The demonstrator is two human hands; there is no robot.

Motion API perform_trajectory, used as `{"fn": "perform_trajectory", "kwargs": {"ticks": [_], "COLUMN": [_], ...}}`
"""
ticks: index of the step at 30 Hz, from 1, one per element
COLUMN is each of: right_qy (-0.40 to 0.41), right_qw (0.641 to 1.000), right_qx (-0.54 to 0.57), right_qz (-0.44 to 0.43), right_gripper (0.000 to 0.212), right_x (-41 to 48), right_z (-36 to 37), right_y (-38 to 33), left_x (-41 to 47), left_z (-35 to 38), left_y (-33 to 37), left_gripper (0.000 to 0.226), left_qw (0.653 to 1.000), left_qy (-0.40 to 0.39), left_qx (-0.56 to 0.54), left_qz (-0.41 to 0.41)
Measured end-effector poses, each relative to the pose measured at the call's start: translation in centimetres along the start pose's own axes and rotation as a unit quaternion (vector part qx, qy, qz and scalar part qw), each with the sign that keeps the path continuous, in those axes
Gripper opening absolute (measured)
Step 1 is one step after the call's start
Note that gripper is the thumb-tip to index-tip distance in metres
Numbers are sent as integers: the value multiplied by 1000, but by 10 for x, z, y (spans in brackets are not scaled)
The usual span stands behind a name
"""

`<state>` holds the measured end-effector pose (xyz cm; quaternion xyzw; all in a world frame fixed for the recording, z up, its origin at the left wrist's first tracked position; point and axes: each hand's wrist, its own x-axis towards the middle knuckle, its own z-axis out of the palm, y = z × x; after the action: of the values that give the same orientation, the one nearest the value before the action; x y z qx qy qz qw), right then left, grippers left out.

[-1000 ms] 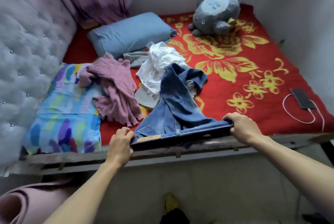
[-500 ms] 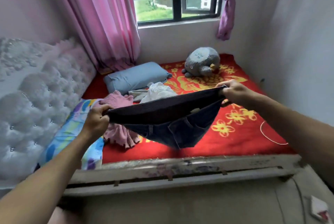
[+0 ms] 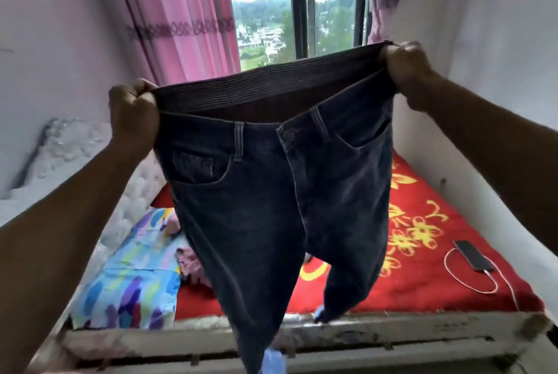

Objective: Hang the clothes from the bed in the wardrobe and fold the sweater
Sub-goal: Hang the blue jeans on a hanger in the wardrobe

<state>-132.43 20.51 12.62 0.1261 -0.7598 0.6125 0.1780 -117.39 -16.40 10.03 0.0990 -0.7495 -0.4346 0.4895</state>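
Observation:
Dark blue jeans (image 3: 271, 207) hang in the air in front of me, front side toward me, the legs dangling over the bed's near edge. My left hand (image 3: 133, 107) grips the waistband's left end. My right hand (image 3: 404, 62) grips its right end, stretching the waistband wide. A bit of the pink sweater (image 3: 190, 262) shows on the bed behind the left leg. The rest of the clothes on the bed are hidden by the jeans.
The bed has a red flowered cover (image 3: 422, 222) and a worn wooden frame edge (image 3: 422, 328) in front. A multicoloured pillow (image 3: 133, 277) lies at left by the tufted headboard (image 3: 126, 201). A phone (image 3: 474, 258) with a white cable lies at right. Pink curtains (image 3: 187, 17) flank the window.
Both hands have lifted the jeans from low over the bed to chest height, so they now hang full length. The view has tilted up toward the window.

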Motion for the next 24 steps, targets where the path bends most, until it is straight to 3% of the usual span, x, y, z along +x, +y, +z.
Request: {"fn": "perform_trajectory", "kwargs": {"ticks": [3,5,10,14,17,19,24], "right_qy": [28,16,-36,-211,-350,-394,-342], "right_qw": [999,999,994,965,913,889,906], "right_qx": [29,24,7,33,46,24,-72], "right_qz": [4,21,100,153,204,232,239], "right_gripper": [17,38,50,48,65,62,48], "right_x": [23,33,33,26,27,30,48], "right_z": [16,30,65,72,71,76,105], "right_y": [-5,6,63,122,168,198,270], "left_x": [24,34,33,23,11,3,-12], "left_z": [6,13,40,64,82,98,155], "left_y": [-1,-15,-76,-140,-190,-223,-290], "left_gripper": [19,20,27,26,29,30,34], "left_qw": [999,996,984,959,943,934,912], "left_qy": [5,2,-105,-211,-246,-263,-277], "left_qx": [-28,-42,-45,-33,6,41,74], "left_qz": [-40,-81,-134,-187,-223,-239,-295]}}
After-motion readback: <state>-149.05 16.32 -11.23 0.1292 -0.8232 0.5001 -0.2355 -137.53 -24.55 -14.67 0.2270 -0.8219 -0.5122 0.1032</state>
